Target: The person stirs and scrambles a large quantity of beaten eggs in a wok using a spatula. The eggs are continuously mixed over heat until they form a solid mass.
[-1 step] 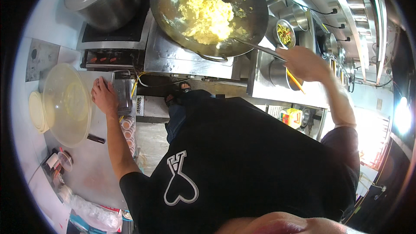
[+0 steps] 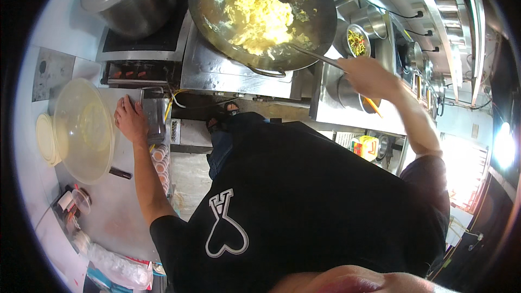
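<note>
A large dark wok (image 2: 217, 32) sits on the stove at the far middle, with a heap of yellow scrambled egg (image 2: 260, 16) in it. My right hand (image 2: 370, 77) is closed round the handle of a long metal wok utensil (image 2: 320, 57). The utensil slants left into the wok by the egg's edge; its head is not clear enough to say ladle or spatula. On the left, my left hand (image 2: 131, 120) lies on the metal counter (image 2: 116, 206), fingers stretched out, beside a rectangular metal container (image 2: 156, 116). A big translucent plastic bowl (image 2: 81, 152) stands just left of it.
A lidded stockpot (image 2: 130, 16) stands at the far left. Right of the wok are a bowl of cut green and red vegetables (image 2: 356, 42) and a metal pot (image 2: 350, 95). A dark handle (image 2: 120, 173) sticks out beside the plastic bowl. Stacked cups (image 2: 160, 165) line the counter's edge.
My right hand has shifted slightly left toward the wok with the utensil, and the egg's near edge looks a little different. My left hand stays where it was.
</note>
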`<state>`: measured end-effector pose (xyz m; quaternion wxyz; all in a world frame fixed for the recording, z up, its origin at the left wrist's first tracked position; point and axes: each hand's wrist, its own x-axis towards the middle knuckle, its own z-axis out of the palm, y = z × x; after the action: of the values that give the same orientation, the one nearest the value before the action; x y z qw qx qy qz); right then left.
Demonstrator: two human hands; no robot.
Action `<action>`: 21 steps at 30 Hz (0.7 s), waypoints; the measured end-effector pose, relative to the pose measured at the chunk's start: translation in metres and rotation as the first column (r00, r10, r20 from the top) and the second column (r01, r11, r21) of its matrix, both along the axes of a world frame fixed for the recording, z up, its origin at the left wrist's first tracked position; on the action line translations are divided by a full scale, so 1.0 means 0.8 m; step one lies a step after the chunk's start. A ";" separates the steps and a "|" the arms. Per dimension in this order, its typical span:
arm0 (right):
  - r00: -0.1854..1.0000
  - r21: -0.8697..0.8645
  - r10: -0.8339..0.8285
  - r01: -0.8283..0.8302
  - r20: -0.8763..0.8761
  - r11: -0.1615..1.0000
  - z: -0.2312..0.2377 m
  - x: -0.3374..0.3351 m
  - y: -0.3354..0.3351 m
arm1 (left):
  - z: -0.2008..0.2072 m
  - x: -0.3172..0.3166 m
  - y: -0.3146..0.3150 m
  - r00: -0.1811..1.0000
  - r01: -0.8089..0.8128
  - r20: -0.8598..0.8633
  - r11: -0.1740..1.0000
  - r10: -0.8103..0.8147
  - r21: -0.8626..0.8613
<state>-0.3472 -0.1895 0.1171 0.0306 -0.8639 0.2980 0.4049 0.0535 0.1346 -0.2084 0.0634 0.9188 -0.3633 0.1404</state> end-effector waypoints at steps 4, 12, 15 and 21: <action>0.983 -0.153 -0.010 0.038 0.185 0.987 -0.129 0.055 -0.059 | -0.007 0.001 -0.002 1.000 0.014 -0.013 1.000 -0.014 -0.007; 0.987 -0.310 0.070 -0.023 0.144 0.951 -0.019 0.051 -0.111 | -0.002 0.000 0.001 1.000 -0.014 -0.026 1.000 0.014 0.007; 0.997 -0.299 0.038 -0.057 -0.069 0.953 0.046 0.035 -0.069 | -0.004 0.003 0.003 0.999 -0.027 -0.024 0.999 0.028 0.020; 0.998 -0.325 0.021 -0.038 -0.057 0.945 -0.072 -0.004 -0.086 | -0.007 0.003 -0.010 0.999 -0.018 -0.028 1.000 0.019 0.022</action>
<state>-0.3503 -0.2582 0.0596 -0.1264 -0.8505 0.3486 0.3729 0.0562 0.1263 -0.2142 0.0574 0.9247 -0.3554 0.1239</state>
